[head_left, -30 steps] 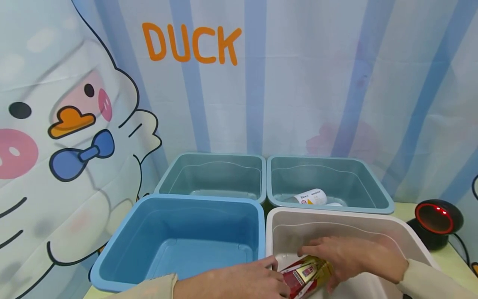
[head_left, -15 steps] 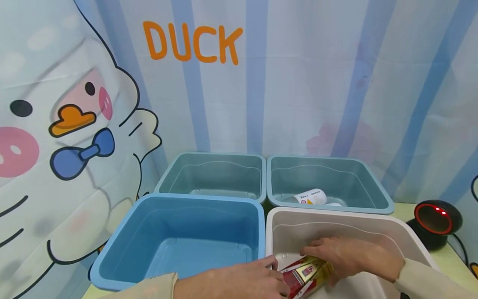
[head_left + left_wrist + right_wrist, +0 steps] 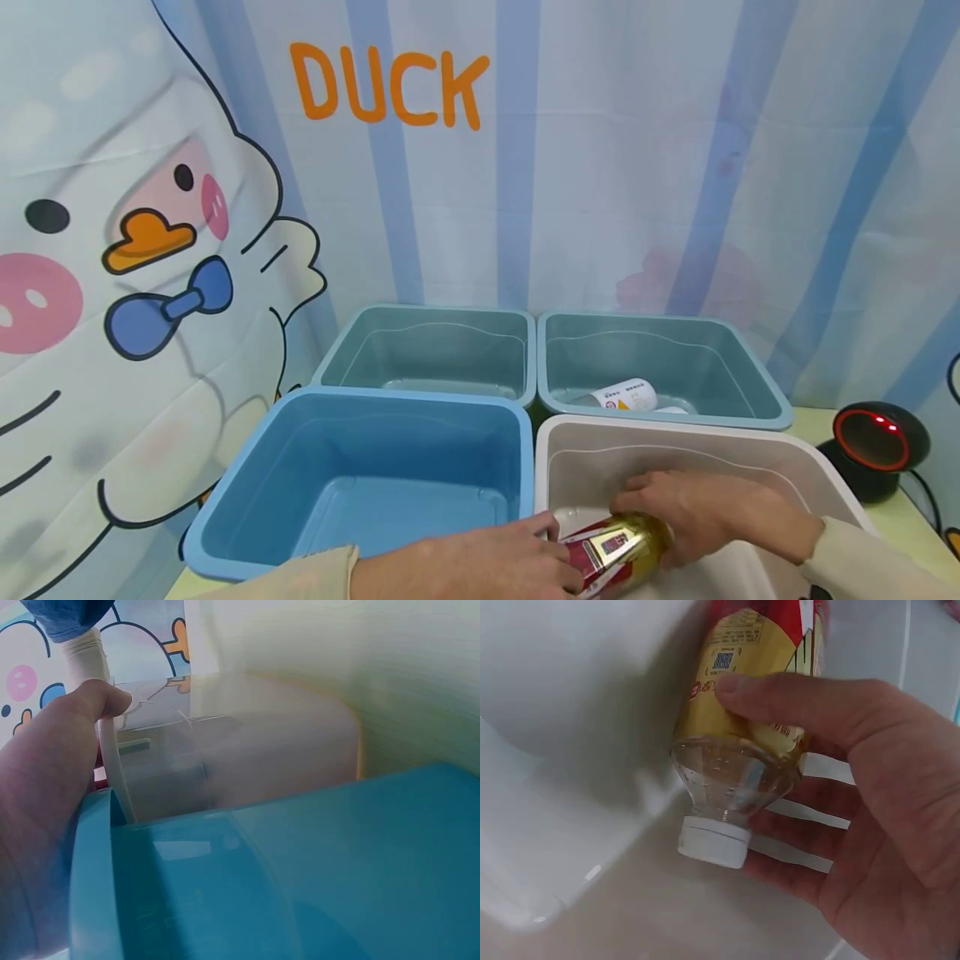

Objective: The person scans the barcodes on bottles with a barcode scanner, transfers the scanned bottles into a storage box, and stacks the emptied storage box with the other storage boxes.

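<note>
A drink bottle [image 3: 617, 552] with a red and gold label lies slanted inside the beige bin [image 3: 675, 429]. My right hand [image 3: 701, 512] holds its neck end. In the right wrist view, the thumb presses on the gold label of the bottle [image 3: 731, 712], and the other fingers curl behind it, beside the white cap [image 3: 714, 841]. At the red end, my left hand [image 3: 480, 567] curls its fingers against the bottle. In the left wrist view, only the thumb side of the left hand [image 3: 56, 761] shows; its fingertips are hidden.
A blue bin [image 3: 360, 398] stands on the left, below my left forearm. Two grey-green bins stand behind; the right one [image 3: 712, 421] contains a white-labelled bottle [image 3: 626, 395]. A black device with a red ring [image 3: 873, 446] sits at the right, before a duck-print curtain [image 3: 622, 167].
My right hand has closed in on the neck end of the bottle. The bottle has turned slightly, and more of its gold part shows. My left hand has barely moved.
</note>
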The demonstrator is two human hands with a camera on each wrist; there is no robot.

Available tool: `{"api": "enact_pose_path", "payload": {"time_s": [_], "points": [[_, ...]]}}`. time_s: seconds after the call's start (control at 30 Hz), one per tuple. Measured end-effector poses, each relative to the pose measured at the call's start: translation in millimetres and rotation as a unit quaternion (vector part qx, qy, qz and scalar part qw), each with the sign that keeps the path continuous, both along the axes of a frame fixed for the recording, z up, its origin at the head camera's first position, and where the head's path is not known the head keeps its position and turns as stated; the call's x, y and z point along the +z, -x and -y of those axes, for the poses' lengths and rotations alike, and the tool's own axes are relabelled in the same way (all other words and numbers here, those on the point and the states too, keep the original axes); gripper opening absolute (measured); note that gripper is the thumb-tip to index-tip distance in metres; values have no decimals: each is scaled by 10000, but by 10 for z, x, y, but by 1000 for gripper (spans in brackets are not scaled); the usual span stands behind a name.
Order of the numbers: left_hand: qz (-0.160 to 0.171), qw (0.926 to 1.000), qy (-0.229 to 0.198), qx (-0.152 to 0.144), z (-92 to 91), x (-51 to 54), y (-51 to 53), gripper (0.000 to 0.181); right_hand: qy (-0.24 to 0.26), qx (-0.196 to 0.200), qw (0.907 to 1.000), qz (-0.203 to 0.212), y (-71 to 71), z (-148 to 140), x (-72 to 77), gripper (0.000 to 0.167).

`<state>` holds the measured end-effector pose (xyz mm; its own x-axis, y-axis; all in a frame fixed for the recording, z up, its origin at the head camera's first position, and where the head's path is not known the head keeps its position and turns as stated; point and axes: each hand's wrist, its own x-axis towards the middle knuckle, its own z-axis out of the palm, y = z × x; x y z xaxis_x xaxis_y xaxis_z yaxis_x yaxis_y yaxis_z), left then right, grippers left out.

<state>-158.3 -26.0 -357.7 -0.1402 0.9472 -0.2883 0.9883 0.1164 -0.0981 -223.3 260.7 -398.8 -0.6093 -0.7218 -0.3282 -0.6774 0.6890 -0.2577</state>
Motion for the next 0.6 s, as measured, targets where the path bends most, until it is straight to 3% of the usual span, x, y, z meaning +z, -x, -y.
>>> {"api": "enact_pose_path", "payload": {"time_s": [0.37, 0.6], "points": [[24, 10000, 36, 26, 12, 9, 8, 51, 354, 45, 9994, 38, -43, -24, 184, 61], [-76, 9999, 124, -76, 5, 8, 16, 52, 761, 200, 9960, -419, -58, -78, 305, 56]]}}
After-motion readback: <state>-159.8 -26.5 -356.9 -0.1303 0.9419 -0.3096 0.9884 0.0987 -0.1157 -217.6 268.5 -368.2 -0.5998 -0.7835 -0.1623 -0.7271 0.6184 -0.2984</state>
